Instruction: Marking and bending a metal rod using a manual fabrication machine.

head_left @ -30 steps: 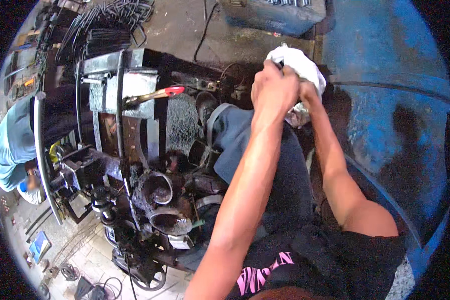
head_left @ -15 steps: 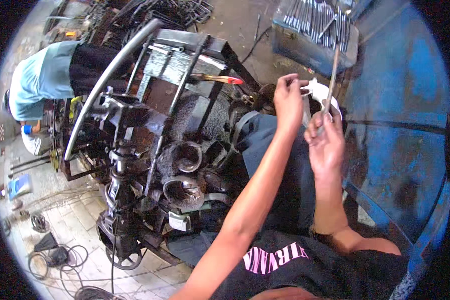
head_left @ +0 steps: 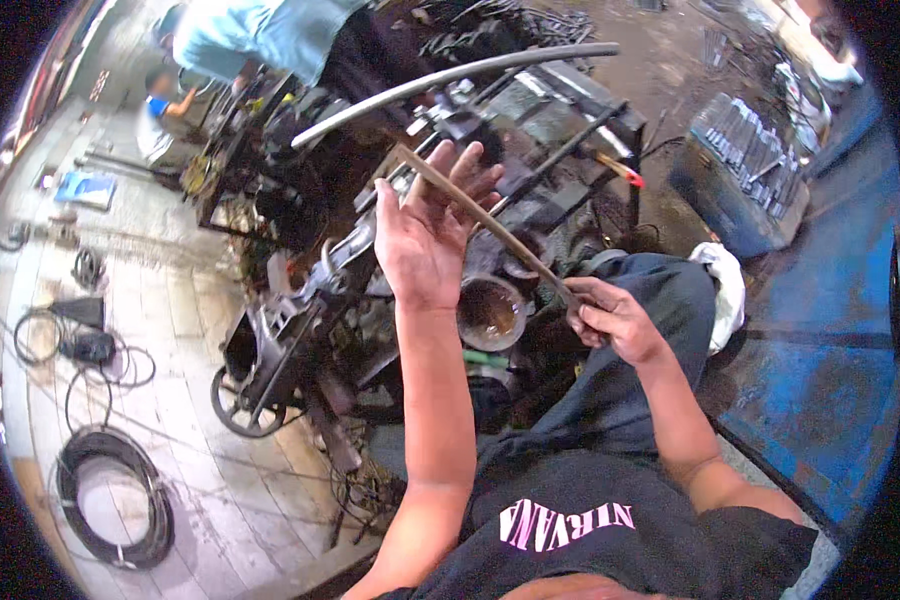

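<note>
A thin brownish metal rod [head_left: 518, 248] slants from upper left to lower right in front of me. My right hand [head_left: 618, 322] is closed around its lower end, above my knee. My left hand [head_left: 425, 235] is raised with the palm showing and fingers spread. The rod's upper part crosses in front of those fingers; whether it touches them I cannot tell. Below the rod stands a round metal cup [head_left: 492, 312] with brownish contents. A dark machine [head_left: 270, 345] with a handwheel lies left of my left hand.
A curved pale bar [head_left: 450, 78] arches over the bench. A red-tipped brush [head_left: 625, 173] lies there. A box [head_left: 705, 195] of metal rods stands right, near a blue panel [head_left: 820, 400]. White cloth [head_left: 728, 295] hangs by my knee. Coiled cable [head_left: 70, 490] and a person in light blue [head_left: 270, 40] are left.
The view has turned. My left hand has left the white cloth and moved left, opening behind the rod. The rod, nearly upright before, now leans left in my right hand.
</note>
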The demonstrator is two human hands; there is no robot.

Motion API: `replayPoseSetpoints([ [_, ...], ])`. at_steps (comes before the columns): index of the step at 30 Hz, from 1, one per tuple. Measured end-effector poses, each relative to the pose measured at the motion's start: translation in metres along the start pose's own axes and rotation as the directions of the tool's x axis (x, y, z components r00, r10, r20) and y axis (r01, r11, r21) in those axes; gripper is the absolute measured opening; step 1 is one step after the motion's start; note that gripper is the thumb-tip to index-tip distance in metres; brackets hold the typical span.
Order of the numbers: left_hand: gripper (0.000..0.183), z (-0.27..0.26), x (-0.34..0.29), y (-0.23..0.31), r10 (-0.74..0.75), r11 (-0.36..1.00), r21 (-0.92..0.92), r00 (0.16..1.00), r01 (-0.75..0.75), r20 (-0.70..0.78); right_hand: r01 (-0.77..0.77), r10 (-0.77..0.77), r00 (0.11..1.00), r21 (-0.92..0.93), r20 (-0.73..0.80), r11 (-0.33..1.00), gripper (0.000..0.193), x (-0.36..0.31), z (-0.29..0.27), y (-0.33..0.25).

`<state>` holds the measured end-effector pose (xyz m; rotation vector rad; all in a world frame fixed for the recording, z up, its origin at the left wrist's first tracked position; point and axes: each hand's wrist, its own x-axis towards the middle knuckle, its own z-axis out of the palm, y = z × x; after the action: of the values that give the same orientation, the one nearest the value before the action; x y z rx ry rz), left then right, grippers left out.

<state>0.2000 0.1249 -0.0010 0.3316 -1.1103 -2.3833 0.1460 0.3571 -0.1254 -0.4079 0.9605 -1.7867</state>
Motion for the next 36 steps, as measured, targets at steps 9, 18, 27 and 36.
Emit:
replayPoseSetpoints([
  [9,0.057,-0.068,-0.063,0.041,0.087,0.996,0.012,0.991,-0.086,-0.106,-0.13,0.113,0.987,0.16,0.116,0.979,0.046,0.008,0.03,0.011],
  [18,0.054,-0.111,-0.099,0.033,0.048,0.999,0.006,0.98,-0.047,-0.195,0.156,-0.213,0.977,-0.757,0.022,0.634,0.026,0.013,0.039,0.032],
  [27,0.048,-0.134,-0.142,0.043,0.264,0.874,0.483,0.891,-0.058,-0.369,0.078,-0.053,0.997,-0.59,0.06,0.803,0.023,0.025,0.051,0.073],
  [36,0.047,-0.123,-0.129,0.052,0.25,0.917,0.383,0.908,-0.11,-0.337,0.086,-0.057,0.996,-0.669,0.066,0.738,0.024,0.032,0.045,0.084],
])
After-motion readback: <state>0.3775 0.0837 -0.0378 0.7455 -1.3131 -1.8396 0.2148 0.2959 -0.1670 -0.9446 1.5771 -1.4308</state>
